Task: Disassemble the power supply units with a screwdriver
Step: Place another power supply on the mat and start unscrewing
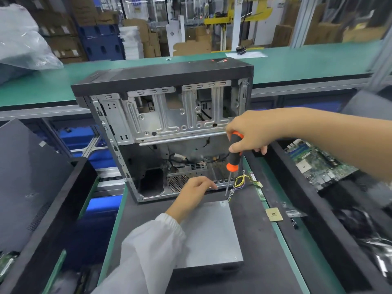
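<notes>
While the right hand (250, 132) has its grip wrapped round the rubbery orange-black screwdriver (233, 158), the left hand (192, 193) rests loose-fingered on the boxy grey metal power supply (209, 234).

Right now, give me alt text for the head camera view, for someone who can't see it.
A right hand grips an orange-and-black screwdriver, tip down at the far corner of a grey power supply that the left hand steadies. Behind stands an open, stripped PC case; a circuit board lies to the right.
</notes>
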A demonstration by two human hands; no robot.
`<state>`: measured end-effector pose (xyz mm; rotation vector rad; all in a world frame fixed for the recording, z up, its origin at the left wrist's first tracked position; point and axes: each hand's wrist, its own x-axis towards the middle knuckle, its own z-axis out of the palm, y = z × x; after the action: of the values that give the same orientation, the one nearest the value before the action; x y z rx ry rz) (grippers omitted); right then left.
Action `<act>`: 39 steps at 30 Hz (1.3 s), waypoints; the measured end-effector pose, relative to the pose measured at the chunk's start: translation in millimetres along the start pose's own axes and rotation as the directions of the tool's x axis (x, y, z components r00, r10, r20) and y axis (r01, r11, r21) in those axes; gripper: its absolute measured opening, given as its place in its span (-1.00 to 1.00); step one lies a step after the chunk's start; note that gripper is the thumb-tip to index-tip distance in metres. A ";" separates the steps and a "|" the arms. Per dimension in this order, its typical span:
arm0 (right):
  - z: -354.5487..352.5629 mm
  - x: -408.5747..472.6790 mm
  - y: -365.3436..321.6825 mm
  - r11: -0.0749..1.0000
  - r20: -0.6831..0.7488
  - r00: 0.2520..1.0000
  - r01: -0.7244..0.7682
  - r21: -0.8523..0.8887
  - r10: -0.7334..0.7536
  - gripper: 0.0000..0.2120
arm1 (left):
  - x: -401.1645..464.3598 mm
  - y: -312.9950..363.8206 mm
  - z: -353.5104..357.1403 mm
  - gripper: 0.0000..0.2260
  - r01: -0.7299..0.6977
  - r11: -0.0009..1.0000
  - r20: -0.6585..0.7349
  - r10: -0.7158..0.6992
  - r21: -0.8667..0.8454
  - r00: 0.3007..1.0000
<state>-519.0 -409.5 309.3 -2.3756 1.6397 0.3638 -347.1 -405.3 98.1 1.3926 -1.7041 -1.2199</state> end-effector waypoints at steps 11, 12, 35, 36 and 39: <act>18.4 14.3 1.4 0.997 -0.024 0.999 0.043 -0.059 -0.044 -0.70 | -7.4 -16.7 15.1 -0.78 -0.174 0.981 0.124 0.164 0.081 0.979; 19.6 15.3 1.0 0.997 -0.018 0.999 0.044 -0.058 -0.045 -0.71 | -8.6 -16.2 15.2 -0.81 -0.183 0.982 0.122 0.175 0.054 0.977; 37.4 15.0 -12.4 0.943 -0.137 0.957 0.216 -0.254 -0.256 -0.72 | -5.1 -15.5 17.4 -0.88 -0.170 0.985 0.113 0.169 -0.009 0.979; 36.1 14.5 -12.2 0.940 -0.101 0.957 0.239 -0.244 -0.270 -0.76 | -6.0 -12.7 16.2 -0.86 -0.175 0.984 0.124 0.177 -0.030 0.976; 32.2 13.2 -8.6 0.926 -0.018 0.949 0.302 -0.226 -0.314 -0.88 | -4.9 -2.2 12.3 -0.83 -0.187 0.971 0.151 0.210 -0.152 0.966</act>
<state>-508.7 -407.6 275.0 -2.7768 1.2693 0.4433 -355.9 -397.2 91.8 1.0366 -1.7874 -1.3400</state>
